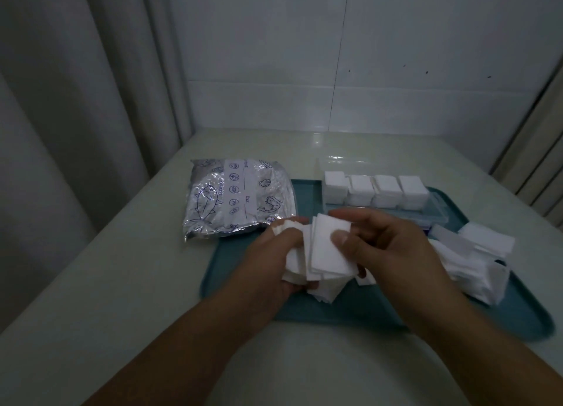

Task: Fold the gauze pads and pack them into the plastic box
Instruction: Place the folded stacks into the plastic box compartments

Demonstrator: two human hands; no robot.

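Note:
Above the teal tray [335,317], both hands hold a small stack of white gauze pads [327,251]. My left hand [271,256] grips the stack from the left and below. My right hand [393,250] pinches the front pad, thumb on its face and fingers curled over its top edge. The clear plastic box [432,212] stands at the tray's far edge, with several stacks of folded gauze [387,190] packed in a row inside. A loose heap of unfolded gauze pads [475,262] lies on the tray's right side, partly hidden by my right hand.
A silver foil bag [234,198] with printed drawings lies at the tray's left corner on the pale table [122,283]. A curtain [76,100] hangs to the left. The wall [365,70] stands close behind the table.

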